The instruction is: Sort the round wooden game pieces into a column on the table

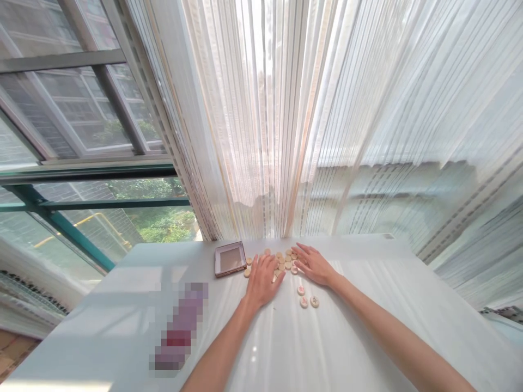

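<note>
1. Curtain (265,109): sheer, pale, striped; hangs behind the far edge of the table, across the centre and right of view.
2. Table (335,337): whitish top, bands of light and shadow across it.
3. Window (81,125): at left; brick building and greenery visible through it.
4. Pixelated item (180,326): purplish with a red band, on the table to the left of the left forearm. Identity cannot be told.
5. Left hand (263,277): palm down over the left part of the disc group, fingers extended, not closed around anything. Contact under the palm hidden.
6. Right hand (314,265): at the right edge of the group, fingers extended toward it, grip loose; no disc seen clasped.
7. Box (230,259): shallow, open, dark-rimmed; on the table left of the left hand.
8. Discs (281,259): small, round, pale; grouped between and around the hands, two of them just beside the box. Three separate discs (303,301) lie nearer the person, two marked red, one dark.
</note>
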`<state>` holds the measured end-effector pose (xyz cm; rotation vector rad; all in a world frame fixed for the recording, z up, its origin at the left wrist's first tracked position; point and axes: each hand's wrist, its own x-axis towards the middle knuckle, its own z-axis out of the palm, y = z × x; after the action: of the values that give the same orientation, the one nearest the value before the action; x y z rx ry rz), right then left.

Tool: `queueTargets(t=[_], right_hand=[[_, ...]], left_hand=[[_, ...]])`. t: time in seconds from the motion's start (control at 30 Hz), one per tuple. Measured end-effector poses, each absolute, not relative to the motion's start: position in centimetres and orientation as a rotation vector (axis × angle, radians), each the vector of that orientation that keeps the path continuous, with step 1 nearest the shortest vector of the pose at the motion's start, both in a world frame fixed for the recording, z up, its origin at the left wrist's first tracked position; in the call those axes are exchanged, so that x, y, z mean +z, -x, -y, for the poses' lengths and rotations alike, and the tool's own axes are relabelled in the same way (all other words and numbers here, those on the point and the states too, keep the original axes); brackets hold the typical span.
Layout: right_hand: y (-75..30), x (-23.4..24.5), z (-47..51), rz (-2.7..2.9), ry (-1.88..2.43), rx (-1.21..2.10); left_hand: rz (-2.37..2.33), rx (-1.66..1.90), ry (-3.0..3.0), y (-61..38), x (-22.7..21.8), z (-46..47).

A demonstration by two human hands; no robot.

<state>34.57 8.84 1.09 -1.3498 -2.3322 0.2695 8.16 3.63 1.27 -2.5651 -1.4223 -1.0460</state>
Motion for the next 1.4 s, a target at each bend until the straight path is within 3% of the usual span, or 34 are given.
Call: queueTargets(t=[0.53,1.4], right_hand=[[-38.3,-0.6,-4.1,2.061,1.353,0.19],[-36.6,1.7,-1.6,1.899,1.321,0.242]], left_hand=[[1.461,-1.185,2.462,-5.1,0.7,-0.1],[1.356,-1.36,2.685,-5.0,1.4,0.6]])
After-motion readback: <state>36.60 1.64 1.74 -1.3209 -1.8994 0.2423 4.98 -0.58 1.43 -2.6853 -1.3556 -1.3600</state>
